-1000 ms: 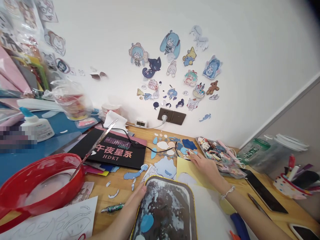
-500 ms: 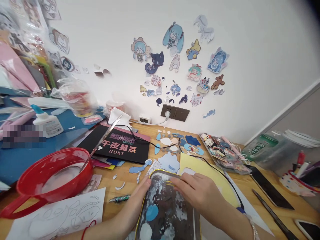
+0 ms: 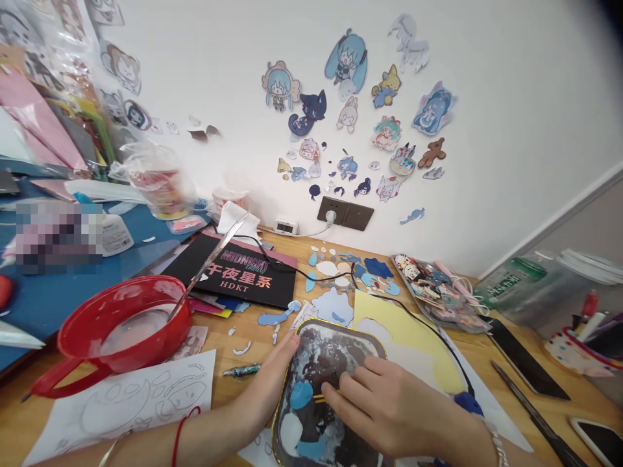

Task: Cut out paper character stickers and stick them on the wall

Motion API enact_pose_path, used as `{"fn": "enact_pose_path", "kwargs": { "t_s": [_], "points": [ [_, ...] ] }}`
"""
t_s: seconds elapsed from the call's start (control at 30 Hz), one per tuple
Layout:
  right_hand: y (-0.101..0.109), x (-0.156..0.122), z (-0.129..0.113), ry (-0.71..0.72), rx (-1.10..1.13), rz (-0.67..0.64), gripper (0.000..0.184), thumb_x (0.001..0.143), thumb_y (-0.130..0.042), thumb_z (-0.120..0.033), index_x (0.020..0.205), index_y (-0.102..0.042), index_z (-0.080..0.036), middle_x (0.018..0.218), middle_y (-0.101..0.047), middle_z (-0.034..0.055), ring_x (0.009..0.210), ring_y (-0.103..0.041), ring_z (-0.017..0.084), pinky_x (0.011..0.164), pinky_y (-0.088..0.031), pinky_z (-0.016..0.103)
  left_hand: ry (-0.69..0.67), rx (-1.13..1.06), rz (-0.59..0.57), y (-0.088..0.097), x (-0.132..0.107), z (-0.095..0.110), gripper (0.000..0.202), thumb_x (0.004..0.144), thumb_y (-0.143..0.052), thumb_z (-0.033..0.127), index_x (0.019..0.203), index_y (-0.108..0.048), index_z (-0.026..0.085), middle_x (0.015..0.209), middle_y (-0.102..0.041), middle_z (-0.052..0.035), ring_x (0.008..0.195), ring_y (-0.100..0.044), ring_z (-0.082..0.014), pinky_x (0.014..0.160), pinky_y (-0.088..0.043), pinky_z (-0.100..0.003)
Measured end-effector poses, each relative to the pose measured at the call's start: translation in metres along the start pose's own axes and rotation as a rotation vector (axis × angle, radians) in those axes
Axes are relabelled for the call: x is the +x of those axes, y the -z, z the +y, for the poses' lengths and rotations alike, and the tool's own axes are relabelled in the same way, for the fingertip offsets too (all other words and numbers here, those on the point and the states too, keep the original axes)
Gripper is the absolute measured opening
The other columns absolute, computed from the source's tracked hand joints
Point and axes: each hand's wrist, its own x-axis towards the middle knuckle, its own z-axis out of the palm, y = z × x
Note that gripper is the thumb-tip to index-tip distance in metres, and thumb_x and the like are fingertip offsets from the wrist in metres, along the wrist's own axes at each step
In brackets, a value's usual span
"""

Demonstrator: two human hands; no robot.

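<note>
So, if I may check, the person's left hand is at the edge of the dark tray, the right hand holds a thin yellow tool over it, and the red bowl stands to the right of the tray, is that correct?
Not quite: the head view shows the red bowl standing to the left of the dark tray, not the right.

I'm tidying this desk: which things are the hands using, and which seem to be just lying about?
Seemingly in use: dark tray, left hand at its edge; thin gold-coloured tool, held in the right hand; blue pieces.
Seemingly lying about: black lettered cover; digital clock; pen; spotted cup.
</note>
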Motion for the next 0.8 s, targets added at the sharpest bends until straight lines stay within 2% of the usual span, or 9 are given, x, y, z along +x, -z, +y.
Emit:
{"fn": "enact_pose_path", "kwargs": {
  "t_s": [0.2, 0.37, 0.5, 0.57, 0.67, 0.8],
  "points": [
    [-0.003, -0.003, -0.004, 0.029, -0.015, 0.057, 0.025, 0.087, -0.043, -0.015, 0.104, -0.059, -0.006, 0.071, -0.059, 0.0047, 0.056, -0.047, 0.012, 0.047, -0.030, 0.029, 0.053, -0.006, 0.028, 0.002, -0.001, 0.001, 0.052, 0.077, -0.058, 0.046, 0.119, -0.053, 0.015, 0.131, -0.047, -0.0061, 0.129, -0.030, -0.0260, 0.108, -0.022, -0.039],
    [0.007, -0.018, 0.004, -0.082, 0.046, 0.163, 0.025, 0.088, -0.039, -0.013, 0.106, -0.056, -0.007, 0.066, -0.059, 0.0028, 0.053, -0.044, 0.011, 0.048, -0.027, 0.028, 0.102, -0.032, 0.029, -0.001, -0.004, 0.005, 0.051, 0.076, -0.060, 0.046, 0.118, -0.053, 0.018, 0.127, -0.052, -0.0055, 0.125, -0.036, -0.0253, 0.105, -0.028, -0.038],
    [0.007, -0.053, 0.037, -0.284, -0.117, 0.250, 0.025, 0.084, -0.051, -0.010, 0.109, -0.055, -0.010, 0.070, -0.062, 0.0021, 0.058, -0.048, 0.010, 0.053, -0.030, 0.026, 0.174, -0.052, -0.006, -0.006, -0.006, 0.010, 0.053, 0.073, -0.060, 0.052, 0.113, -0.056, 0.017, 0.107, -0.064, -0.0092, 0.109, -0.053, -0.0304, 0.094, -0.040, -0.044],
    [0.000, -0.077, 0.062, -0.420, -0.260, 0.270, 0.020, 0.082, -0.057, -0.013, 0.102, -0.058, -0.015, 0.069, -0.061, 0.0001, 0.058, -0.049, 0.009, 0.056, -0.031, 0.025, 0.209, -0.055, -0.028, -0.007, -0.007, 0.010, 0.054, 0.072, -0.059, 0.055, 0.108, -0.059, 0.015, 0.095, -0.068, -0.0106, 0.098, -0.059, -0.0323, 0.087, -0.044, -0.047],
    [-0.015, -0.115, 0.095, -0.544, -0.455, 0.128, 0.011, 0.085, -0.054, -0.020, 0.093, -0.061, -0.017, 0.068, -0.061, -0.0006, 0.061, -0.051, 0.009, 0.059, -0.031, 0.024, 0.247, -0.050, -0.051, -0.004, -0.005, 0.006, 0.052, 0.072, -0.057, 0.059, 0.098, -0.064, 0.015, 0.086, -0.069, -0.0118, 0.090, -0.062, -0.0334, 0.081, -0.047, -0.048],
    [-0.042, -0.157, 0.116, -0.579, -0.503, 0.017, 0.016, 0.088, -0.048, -0.020, 0.085, -0.064, -0.017, 0.064, -0.058, -0.0005, 0.055, -0.049, 0.009, 0.056, -0.028, 0.025, 0.250, -0.044, -0.023, 0.003, -0.001, -0.001, 0.049, 0.072, -0.056, 0.060, 0.092, -0.066, 0.016, 0.085, -0.069, -0.0112, 0.099, -0.058, -0.0331, 0.087, -0.044, -0.048]
  ]
}}
